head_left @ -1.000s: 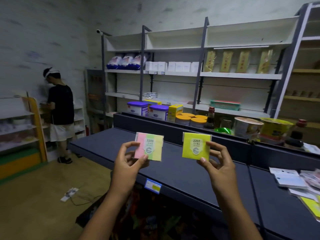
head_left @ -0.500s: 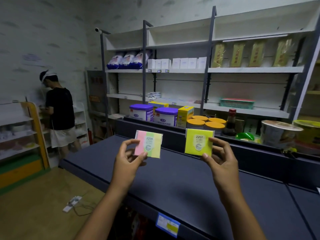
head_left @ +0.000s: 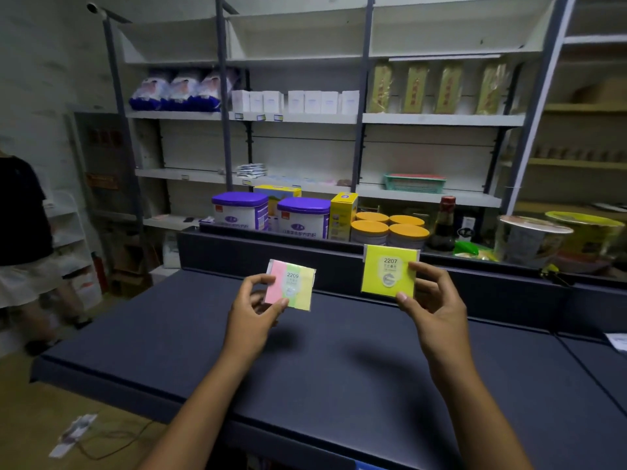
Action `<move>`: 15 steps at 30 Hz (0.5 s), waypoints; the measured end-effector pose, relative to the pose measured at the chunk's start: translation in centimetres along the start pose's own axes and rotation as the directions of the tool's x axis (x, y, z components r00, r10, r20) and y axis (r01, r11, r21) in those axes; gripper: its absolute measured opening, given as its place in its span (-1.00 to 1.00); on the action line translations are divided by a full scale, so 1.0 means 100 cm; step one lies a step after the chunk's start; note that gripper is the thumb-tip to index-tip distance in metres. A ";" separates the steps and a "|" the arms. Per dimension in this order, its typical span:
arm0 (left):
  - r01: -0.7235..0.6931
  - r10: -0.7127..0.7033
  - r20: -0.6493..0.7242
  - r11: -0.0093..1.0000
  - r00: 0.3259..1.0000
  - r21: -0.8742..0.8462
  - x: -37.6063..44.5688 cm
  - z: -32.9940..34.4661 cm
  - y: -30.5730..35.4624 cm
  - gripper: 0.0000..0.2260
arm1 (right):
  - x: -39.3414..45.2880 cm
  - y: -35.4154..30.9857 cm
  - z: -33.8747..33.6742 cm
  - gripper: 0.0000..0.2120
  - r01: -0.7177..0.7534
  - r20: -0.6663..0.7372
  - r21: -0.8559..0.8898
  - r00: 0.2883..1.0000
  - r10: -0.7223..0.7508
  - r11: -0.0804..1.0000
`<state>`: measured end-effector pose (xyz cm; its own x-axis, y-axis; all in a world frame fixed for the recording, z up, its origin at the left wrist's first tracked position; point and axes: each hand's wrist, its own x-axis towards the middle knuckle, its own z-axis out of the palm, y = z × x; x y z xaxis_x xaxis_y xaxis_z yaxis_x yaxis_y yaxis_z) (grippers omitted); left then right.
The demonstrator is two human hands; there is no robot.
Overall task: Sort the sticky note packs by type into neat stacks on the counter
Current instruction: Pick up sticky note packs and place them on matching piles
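The left hand (head_left: 252,312) pinches a striped sticky note pack (head_left: 290,284), pink, green and yellow and marked 2209, between thumb and curled fingers at its lower left corner, holding it upright and slightly tilted in the air. The right hand (head_left: 432,300) grips a plain yellow sticky note pack (head_left: 389,270) marked 2207 by its right edge and bottom, thumb under the lower edge, fingers curled behind; this pack sits a little higher than the striped one and well apart from it. Both packs face the camera, clear of the dark counter (head_left: 339,368) that spreads beneath and between the two hands. Beyond the hands, past the counter's raised back edge, stand two purple-lidded tins (head_left: 303,217), a yellow box (head_left: 343,215), four orange-lidded jars (head_left: 388,228) and a dark bottle (head_left: 444,225). Behind these rise white shelves (head_left: 441,120) with packaged goods. Far out to the left of the left hand stands a person in a dark top (head_left: 20,212), partly cut off by the frame edge.
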<state>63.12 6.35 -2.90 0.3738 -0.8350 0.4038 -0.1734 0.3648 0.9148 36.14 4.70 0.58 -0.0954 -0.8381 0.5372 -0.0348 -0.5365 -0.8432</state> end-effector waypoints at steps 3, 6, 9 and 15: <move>0.034 -0.035 0.033 0.998 0.999 0.046 0.021 -0.010 -0.020 -0.68 | 0.002 0.006 0.022 -0.56 -0.011 -0.020 -0.025 1.000 0.010 1.000; 0.057 -0.063 0.059 0.993 0.996 0.101 0.040 -0.016 -0.036 -0.68 | 0.008 0.010 0.042 -0.55 -0.016 -0.033 -0.032 0.999 0.015 0.999; 0.078 -0.096 0.095 0.982 0.991 0.171 0.054 -0.020 -0.050 -0.70 | 0.016 0.013 0.058 -0.55 -0.027 -0.040 -0.034 0.999 0.026 0.999; 0.092 -0.151 0.121 0.914 0.981 0.396 0.078 -0.025 -0.070 -0.72 | 0.036 0.025 0.087 -0.57 -0.039 -0.020 -0.033 0.999 0.039 0.999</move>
<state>69.47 -1.68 -6.15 0.2824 -0.9242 0.2571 -0.4851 0.0936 0.8695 44.32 -0.57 0.61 -0.1164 -0.8560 0.5037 -0.0643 -0.4996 -0.8639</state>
